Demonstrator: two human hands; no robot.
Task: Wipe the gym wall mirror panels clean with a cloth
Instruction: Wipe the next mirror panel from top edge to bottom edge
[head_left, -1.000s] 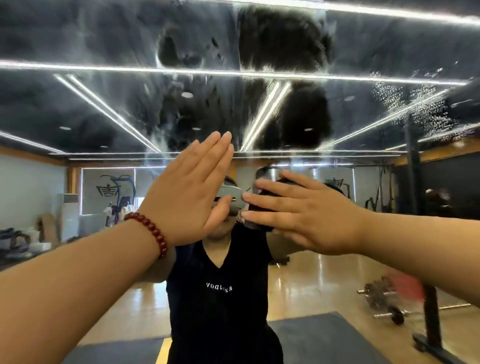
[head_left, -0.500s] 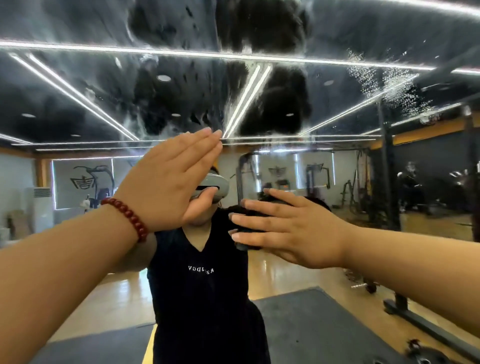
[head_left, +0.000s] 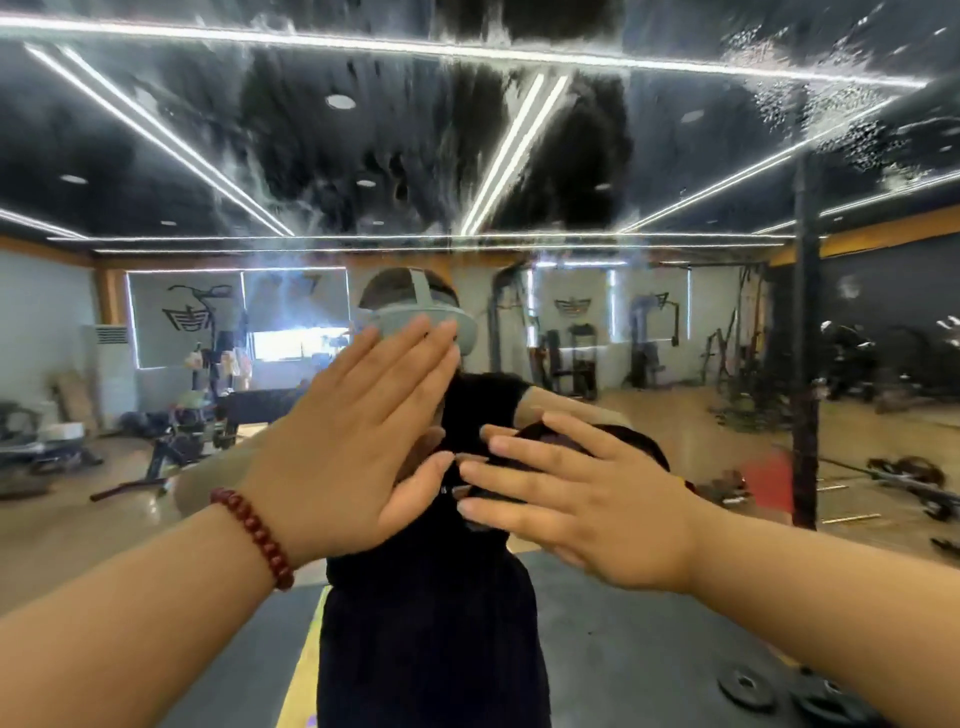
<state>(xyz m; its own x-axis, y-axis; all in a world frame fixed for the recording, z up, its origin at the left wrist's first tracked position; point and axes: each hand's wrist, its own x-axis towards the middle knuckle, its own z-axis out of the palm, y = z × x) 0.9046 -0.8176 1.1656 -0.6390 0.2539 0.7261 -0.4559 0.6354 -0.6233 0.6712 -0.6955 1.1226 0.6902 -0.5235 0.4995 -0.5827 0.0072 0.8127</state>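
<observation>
The wall mirror (head_left: 675, 322) fills the view, its upper part streaked with wet smears and droplets (head_left: 415, 156). My right hand (head_left: 582, 499) lies flat with spread straight fingers, pressing a dark cloth (head_left: 524, 434) against the glass at chest height. Only the cloth's edges show around the fingers. My left hand (head_left: 353, 441), with a red bead bracelet at the wrist, is held flat and open just left of it, fingers straight and pointing up to the right, the thumb close to my right fingertips. It holds nothing.
The mirror reflects a person in a black shirt and grey headset (head_left: 421, 322) directly ahead. Reflected gym machines, a dark upright post (head_left: 805, 364), barbell parts and weight plates (head_left: 748, 691) lie at the right. A dark floor mat (head_left: 649, 623) is below.
Both hands have moved down the mirror together, from face height to chest height of the reflection. The right hand keeps the cloth pressed on the glass throughout.
</observation>
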